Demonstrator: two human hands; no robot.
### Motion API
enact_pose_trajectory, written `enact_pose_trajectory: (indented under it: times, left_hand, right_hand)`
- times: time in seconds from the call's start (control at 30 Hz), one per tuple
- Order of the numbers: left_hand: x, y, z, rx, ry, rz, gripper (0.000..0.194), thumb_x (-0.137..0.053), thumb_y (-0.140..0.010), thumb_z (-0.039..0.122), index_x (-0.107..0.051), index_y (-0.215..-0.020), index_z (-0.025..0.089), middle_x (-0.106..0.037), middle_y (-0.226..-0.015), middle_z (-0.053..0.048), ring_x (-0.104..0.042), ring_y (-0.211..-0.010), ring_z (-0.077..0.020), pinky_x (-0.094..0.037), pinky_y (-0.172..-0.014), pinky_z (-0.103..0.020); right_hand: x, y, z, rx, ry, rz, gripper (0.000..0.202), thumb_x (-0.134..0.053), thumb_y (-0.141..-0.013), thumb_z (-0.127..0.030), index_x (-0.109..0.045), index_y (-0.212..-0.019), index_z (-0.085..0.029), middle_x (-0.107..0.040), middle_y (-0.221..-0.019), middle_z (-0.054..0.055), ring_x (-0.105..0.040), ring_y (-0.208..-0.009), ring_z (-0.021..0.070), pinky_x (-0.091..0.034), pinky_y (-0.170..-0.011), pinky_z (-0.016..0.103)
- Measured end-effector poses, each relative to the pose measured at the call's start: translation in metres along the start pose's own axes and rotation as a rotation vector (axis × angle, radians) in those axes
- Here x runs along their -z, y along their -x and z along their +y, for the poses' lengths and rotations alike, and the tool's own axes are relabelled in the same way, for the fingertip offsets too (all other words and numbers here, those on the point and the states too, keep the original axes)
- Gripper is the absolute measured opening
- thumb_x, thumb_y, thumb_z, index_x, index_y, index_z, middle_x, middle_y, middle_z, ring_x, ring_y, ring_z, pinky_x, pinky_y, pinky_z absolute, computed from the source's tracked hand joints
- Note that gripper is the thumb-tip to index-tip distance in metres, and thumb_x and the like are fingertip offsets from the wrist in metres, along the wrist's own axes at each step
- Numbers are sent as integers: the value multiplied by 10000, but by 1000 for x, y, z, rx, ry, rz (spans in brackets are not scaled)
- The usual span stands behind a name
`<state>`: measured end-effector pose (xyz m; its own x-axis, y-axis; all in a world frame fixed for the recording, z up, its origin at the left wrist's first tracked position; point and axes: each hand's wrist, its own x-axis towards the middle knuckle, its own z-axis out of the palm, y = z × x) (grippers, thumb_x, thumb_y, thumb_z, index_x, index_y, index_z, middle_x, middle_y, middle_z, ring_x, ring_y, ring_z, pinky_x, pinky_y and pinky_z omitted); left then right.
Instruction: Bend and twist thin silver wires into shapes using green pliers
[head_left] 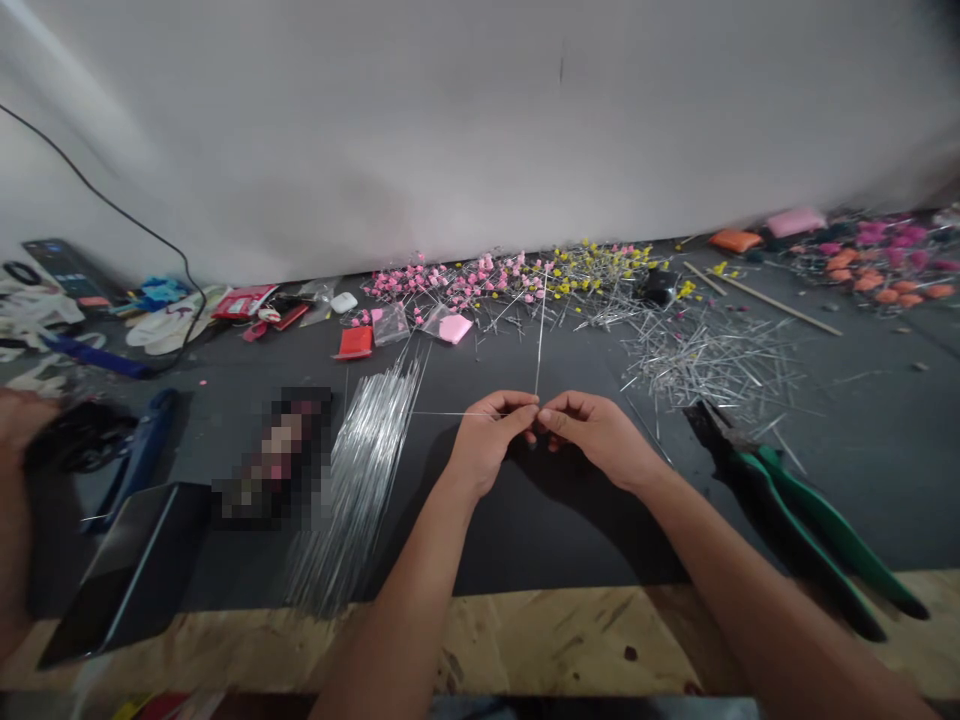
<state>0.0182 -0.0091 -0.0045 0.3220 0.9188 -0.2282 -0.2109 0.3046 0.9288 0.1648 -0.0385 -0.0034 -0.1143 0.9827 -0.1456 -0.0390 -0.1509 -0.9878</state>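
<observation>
Thin silver wire, above the dark tabletop as I see it: one length points wallward, another leftward. Left hand: thumb and forefinger clamped on it. Right hand: fingertips pinched on it, just beside. Left: straight-wire bundle. Right: green-handled pliers.

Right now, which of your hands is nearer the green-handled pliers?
The right. The right hand is just to the left of the pliers, not touching them. The left hand is farther away, on the right hand's far side from them.
</observation>
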Motion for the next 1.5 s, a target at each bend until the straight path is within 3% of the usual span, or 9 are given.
enact_pose_trajectory:
  times: [0.5, 0.7, 0.83, 1.17, 1.3, 1.4, 1.5]
  left_hand:
    - [0, 1, -2, -20, 6, -39, 166, -684, -663, 240, -648, -799, 152, -645, -671, -12, -550, -570, -92, -428, -577, -246]
    - [-2, 3, -1, -16, -59, -51, 167, -694, -647, 238, -659, -784, 148, -631, -643, -7, -536, -536, -88, -431, -561, -248]
    - [-3, 4, -1, -21, -61, -80, 151, -684, -659, 237, -660, -784, 154, -623, -627, 0, -546, -542, -89, -438, -568, -249]
    - [-2, 6, -2, -15, -101, -125, 157, -675, -668, 227, -654, -793, 136, -621, -612, -9, -545, -534, -90, -441, -556, -249]
    - [-3, 5, -1, 8, -57, -128, 145, -680, -664, 224, -652, -780, 140, -625, -616, -11, -550, -529, -90, -432, -542, -244]
    - [-3, 4, -1, 19, 1, -106, 137, -679, -666, 217, -647, -776, 140, -631, -633, -12, -552, -527, -86, -425, -529, -234]
    - [-3, 3, 0, 21, 82, -72, 122, -684, -659, 203, -640, -754, 139, -626, -623, -2, -539, -511, -73, -422, -518, -219]
  right_hand:
    - [-15, 2, 0, -136, -326, 75, 203, -584, -739, -333, -548, -629, -166, -576, -614, 5, -577, -614, 132, -479, -529, 258]
    - [-13, 1, -3, -225, -370, 24, 172, -527, -729, -262, -561, -588, -169, -585, -606, 27, -529, -548, 123, -439, -435, 230]
    - [-11, 0, -2, -253, -398, -38, 176, -502, -721, -220, -576, -570, -168, -567, -590, 25, -515, -535, 114, -459, -457, 229]
    - [-9, -1, -2, -343, -411, -31, 159, -426, -664, -168, -552, -568, -155, -556, -530, 33, -494, -460, 106, -465, -450, 237]
    - [-10, 0, -1, -285, -418, -40, 119, -442, -681, -177, -523, -595, -165, -563, -559, 22, -506, -486, 105, -461, -451, 231]
    - [-13, 2, 0, -207, -435, -2, 31, -489, -712, -207, -515, -719, -193, -558, -571, -14, -527, -524, 116, -462, -461, 238]
    - [-17, 2, 1, -107, -409, 48, 175, -524, -739, -266, -500, -910, -239, -547, -581, -45, -547, -555, 128, -475, -485, 257]
